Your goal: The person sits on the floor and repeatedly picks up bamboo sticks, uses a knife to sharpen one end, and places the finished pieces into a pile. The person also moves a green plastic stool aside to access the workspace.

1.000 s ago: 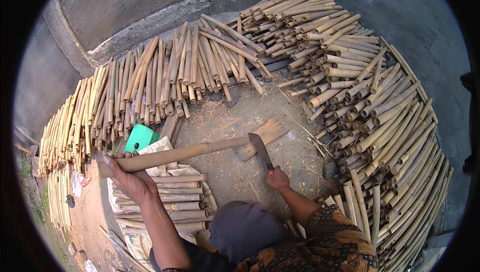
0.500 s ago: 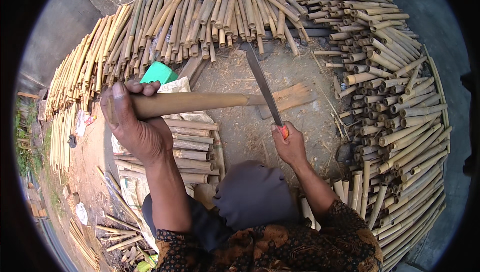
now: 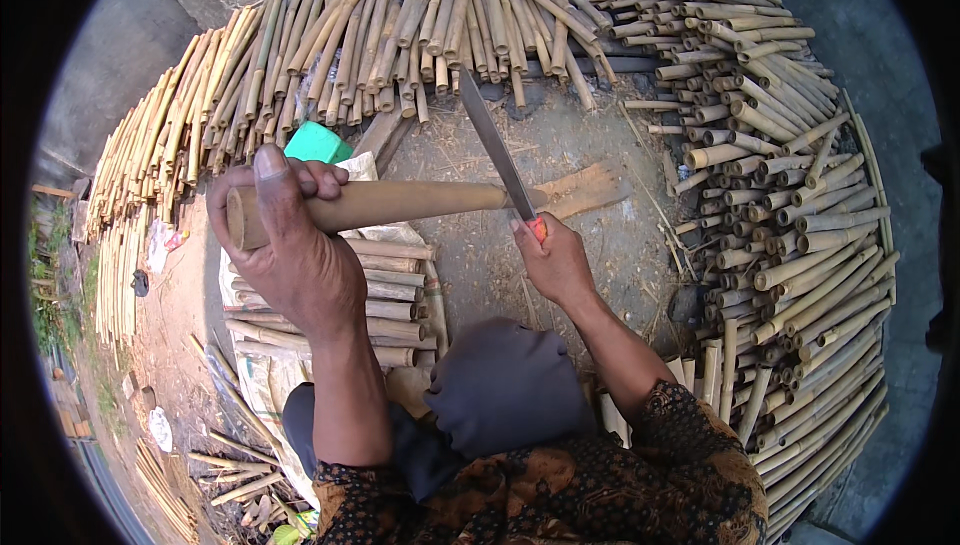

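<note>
Your two hands are both occupied: the left hand [image 3: 305,270] is wrapped around the thick end of a bamboo piece [image 3: 400,203], thumb lying across it, and the right hand [image 3: 555,260] grips the red handle [image 3: 538,230] of a long knife [image 3: 496,145].

Along the wall to your right curves a deep heap of cut bamboo [image 3: 800,245], many of its ends facing inward. Ahead and to your left, a second bamboo heap [image 3: 400,35] spreads in a broad arc. Near your left forearm lies a pale sack [image 3: 265,385] with a row of short bamboo pieces [image 3: 390,309] on it.

Your held bamboo runs rightward across your front, its far end by a flat wooden block [image 3: 585,190]; you can't tell whether they touch. The knife's blade slants up and left from your right fist, crossing the bamboo near that end, contact unclear. Beyond your left hand sits a green box [image 3: 318,143], and at far left a crumpled white scrap [image 3: 160,428].
</note>
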The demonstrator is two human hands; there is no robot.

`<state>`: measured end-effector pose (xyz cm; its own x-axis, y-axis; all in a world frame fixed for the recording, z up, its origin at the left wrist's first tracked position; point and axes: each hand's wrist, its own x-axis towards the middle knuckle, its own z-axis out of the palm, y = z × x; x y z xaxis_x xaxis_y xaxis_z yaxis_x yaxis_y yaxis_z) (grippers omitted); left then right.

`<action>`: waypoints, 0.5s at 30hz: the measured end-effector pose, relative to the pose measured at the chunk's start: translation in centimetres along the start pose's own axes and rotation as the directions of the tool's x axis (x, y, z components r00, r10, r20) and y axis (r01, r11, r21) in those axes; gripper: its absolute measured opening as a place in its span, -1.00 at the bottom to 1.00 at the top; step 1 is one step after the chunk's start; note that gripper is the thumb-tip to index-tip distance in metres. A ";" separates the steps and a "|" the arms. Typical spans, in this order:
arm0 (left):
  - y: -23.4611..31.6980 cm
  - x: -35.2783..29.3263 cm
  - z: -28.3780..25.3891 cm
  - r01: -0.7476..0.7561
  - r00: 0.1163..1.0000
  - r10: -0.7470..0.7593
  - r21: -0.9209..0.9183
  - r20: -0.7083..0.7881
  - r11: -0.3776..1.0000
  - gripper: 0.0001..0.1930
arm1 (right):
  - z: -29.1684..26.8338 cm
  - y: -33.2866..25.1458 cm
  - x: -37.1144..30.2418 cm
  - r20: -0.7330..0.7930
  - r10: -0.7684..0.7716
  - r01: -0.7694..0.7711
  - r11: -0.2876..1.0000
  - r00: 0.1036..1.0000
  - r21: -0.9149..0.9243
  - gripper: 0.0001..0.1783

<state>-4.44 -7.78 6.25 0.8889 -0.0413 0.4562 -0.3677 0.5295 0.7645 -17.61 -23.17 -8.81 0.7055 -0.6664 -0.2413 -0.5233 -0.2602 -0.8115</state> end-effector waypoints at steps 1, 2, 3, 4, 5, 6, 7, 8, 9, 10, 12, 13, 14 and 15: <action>-0.1 0.0 -0.1 -0.008 1.000 0.008 -0.003 -0.001 1.000 -0.82 | -0.5 -0.3 -0.5 -0.059 -0.124 0.129 0.986 0.991 0.105 -0.68; -0.1 -0.1 -0.3 0.008 1.000 -0.007 0.007 -0.023 1.000 -0.82 | -0.9 -0.4 -1.4 -0.113 -0.177 0.195 0.964 0.978 0.183 -0.69; -0.1 -0.3 -0.3 -0.006 1.000 0.006 0.013 -0.019 1.000 -0.82 | -1.1 -0.3 -2.1 -0.161 -0.278 0.313 0.912 0.947 0.266 -0.69; -0.2 -0.4 -0.3 -0.004 1.000 0.005 0.022 -0.029 1.000 -0.82 | -1.2 0.0 -2.6 -0.218 -0.297 0.354 0.883 0.930 0.307 -0.68; -0.3 -0.4 -0.2 -0.017 1.000 0.017 -0.003 -0.019 1.000 -0.82 | -1.2 0.4 -2.8 -0.278 -0.373 0.455 0.819 0.885 0.349 -0.68; -0.4 -0.2 -0.1 -0.026 1.000 0.026 -0.002 -0.012 1.000 -0.82 | -1.1 0.8 -2.8 -0.345 -0.441 0.553 0.740 0.828 0.383 -0.68; -0.5 -0.2 0.1 -0.031 0.999 0.032 0.054 -0.021 0.998 -0.81 | -0.8 1.3 -2.5 -0.237 -0.383 0.436 0.867 0.893 0.241 -0.67; -0.7 -0.2 0.4 -0.047 0.999 0.049 0.091 -0.022 0.995 -0.80 | -0.3 1.6 -1.9 -0.146 -0.301 0.314 0.947 0.942 0.073 -0.66; -0.9 -0.3 0.7 -0.073 0.997 0.074 0.096 -0.002 0.993 -0.79 | -0.1 1.8 -1.5 -0.067 -0.115 0.106 0.987 0.991 -0.124 -0.65; -0.8 0.2 0.6 -0.068 0.996 0.073 0.078 -0.053 0.995 -0.80 | -0.1 1.9 -1.3 -0.062 -0.148 0.142 0.985 0.987 -0.096 -0.64; -1.2 0.4 1.0 -0.073 0.997 0.074 0.052 -0.010 0.996 -0.80 | -0.5 1.6 -1.0 -0.030 0.036 -0.038 0.996 0.999 -0.081 -0.62; -1.3 0.2 1.0 -0.001 0.999 0.004 0.077 -0.042 0.997 -0.81 | -0.9 1.4 -1.5 -0.056 -0.067 0.067 0.998 0.996 0.002 -0.64; -1.4 0.1 1.1 -0.017 0.998 0.020 0.066 -0.054 0.998 -0.80 | -1.7 1.0 -1.7 -0.083 -0.099 0.104 0.993 0.992 0.057 -0.65; -1.6 0.0 1.0 -0.052 0.998 0.052 0.036 -0.025 0.998 -0.80 | -2.4 0.8 -2.2 -0.091 -0.146 0.156 0.980 0.985 0.120 -0.67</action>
<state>-4.12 -9.51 5.51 0.8750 0.0077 0.4841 -0.4227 0.4998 0.7560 -20.72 -23.61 -7.64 0.7276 -0.6823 -0.0706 -0.3455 -0.2756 -0.8971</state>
